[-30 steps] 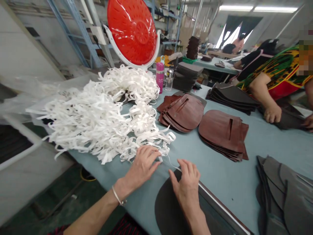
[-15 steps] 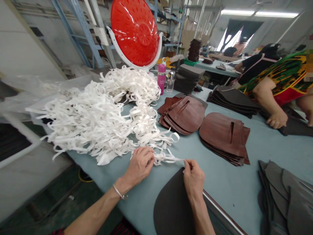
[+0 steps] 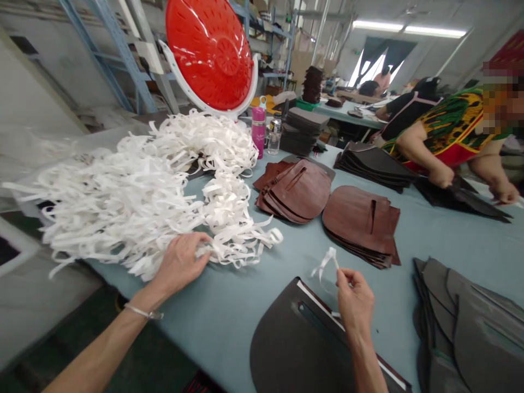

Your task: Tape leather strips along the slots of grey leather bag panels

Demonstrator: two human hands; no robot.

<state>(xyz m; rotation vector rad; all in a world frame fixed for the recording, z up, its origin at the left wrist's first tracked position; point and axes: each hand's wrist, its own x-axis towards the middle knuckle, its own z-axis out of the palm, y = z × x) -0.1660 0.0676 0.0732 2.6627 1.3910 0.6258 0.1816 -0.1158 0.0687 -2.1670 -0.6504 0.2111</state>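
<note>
A large tangled heap of narrow white strips covers the table's left side. At its near edge my left hand has its fingers curled round some of the strips. My right hand, closed in a pinch, holds a loose white strip above the table. Below that hand lies a dark grey rounded panel, with a slot near its upper edge and a white band along its straight side. My right wrist and forearm hide part of this panel.
Two stacks of brown leather panels, one left and one right, lie beyond my hands. More dark panels are at the right. A pink bottle and red heater stand behind. A co-worker's hands handle dark pieces.
My right hand has moved right, drawing the strip away from the heap. My left hand has shifted left with the gathered strips. The grey panel's slot and white band are now uncovered.
</note>
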